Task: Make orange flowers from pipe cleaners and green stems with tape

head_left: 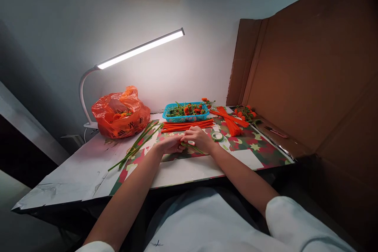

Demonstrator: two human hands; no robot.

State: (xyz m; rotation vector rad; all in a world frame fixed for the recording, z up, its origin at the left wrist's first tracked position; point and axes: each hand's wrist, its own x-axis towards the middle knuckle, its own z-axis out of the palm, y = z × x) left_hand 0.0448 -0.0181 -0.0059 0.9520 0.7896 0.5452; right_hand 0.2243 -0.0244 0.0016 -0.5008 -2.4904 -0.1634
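Over the front middle of the table, my left hand (pixel 172 144) and my right hand (pixel 199 139) meet with fingertips together. Both are closed on a thin green stem (pixel 195 148), which slants out below my right hand; its other end is hidden by my fingers. Just right of my right hand lies a roll of green tape (pixel 217 136). Behind my hands is a bundle of orange-red pipe cleaners (pixel 189 125). Several long green stems (pixel 134 147) lie to the left of my left hand.
A blue basket (pixel 186 119) holds orange flowers with green stems. An orange plastic bag (pixel 121 114) stands at the left beside the lit lamp (pixel 141 49). Crossed orange strips (pixel 230 121) and more orange flowers (pixel 245 113) lie at right, near a cardboard wall (pixel 310 67).
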